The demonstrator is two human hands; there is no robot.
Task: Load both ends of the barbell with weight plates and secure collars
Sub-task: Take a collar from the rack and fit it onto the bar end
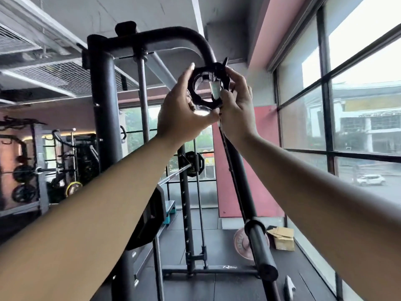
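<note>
Both bare forearms angled upward. Curled fingers of the left hand and right hand gripped opposite edges of a black, glossy ring-shaped collar, its lever jutting above the right fingers. A matte cylindrical barbell sleeve lay well below them.

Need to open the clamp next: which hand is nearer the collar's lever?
Right. The right hand holds the collar on the side with the lever, just below it. The left hand grips the opposite rim, across the ring from the lever.
</note>
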